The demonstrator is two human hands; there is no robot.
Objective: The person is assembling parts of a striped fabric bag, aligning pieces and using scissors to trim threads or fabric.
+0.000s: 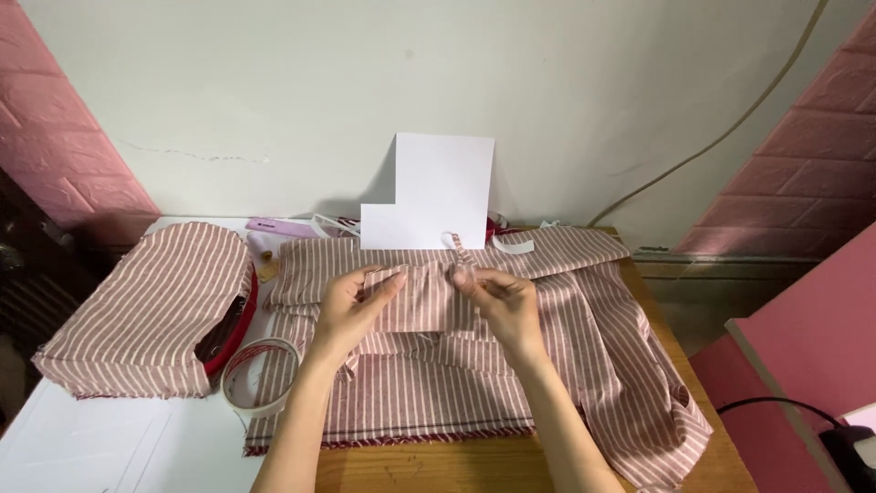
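Observation:
My left hand (pixel 351 306) and my right hand (pixel 504 301) both pinch the top edge of a small folded piece of pink-and-white striped cloth (pixel 420 297), held just above the table. Under it lies a larger striped garment (pixel 602 356) spread over the wooden table (pixel 429 466). A narrow white loop of tape (pixel 453 242) sticks up just behind my right fingers.
A cloth-covered bundle with a red rim (pixel 151 310) sits at the left. A roll of clear tape (pixel 260 374) lies beside my left forearm. White card pieces (pixel 433 196) lean on the wall. A black cable and plug (pixel 844 443) are at the right.

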